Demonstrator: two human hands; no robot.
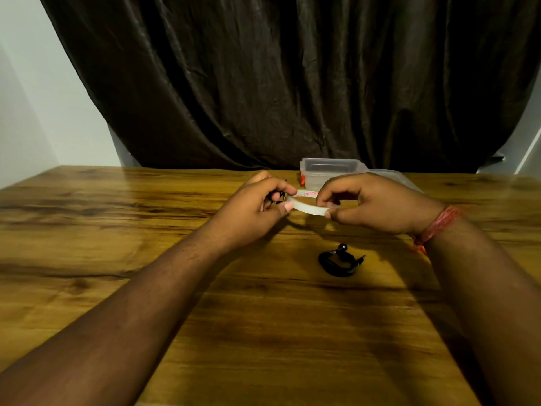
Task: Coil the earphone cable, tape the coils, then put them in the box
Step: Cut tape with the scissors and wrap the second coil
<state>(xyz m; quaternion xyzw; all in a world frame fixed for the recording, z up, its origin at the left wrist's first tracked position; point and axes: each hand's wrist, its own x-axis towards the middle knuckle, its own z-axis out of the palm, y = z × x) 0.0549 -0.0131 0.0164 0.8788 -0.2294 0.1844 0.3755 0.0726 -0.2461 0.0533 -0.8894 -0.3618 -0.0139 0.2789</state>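
Both hands hold a thin clear tape roll [306,207] above the wooden table [117,259]. My left hand [254,209] pinches the roll's left edge between thumb and fingers, and something small and black shows inside that hand's fingers. My right hand [369,203] pinches the roll's right edge. A coiled black earphone cable [339,260] lies on the table nearer to me, below my right hand, with an earbud sticking up. The clear plastic box [330,169] stands open at the back of the table, behind the hands.
The box's lid [392,177] lies to its right, partly hidden by my right hand. A dark curtain [292,83] hangs behind the table. A red thread band [439,224] circles my right wrist.
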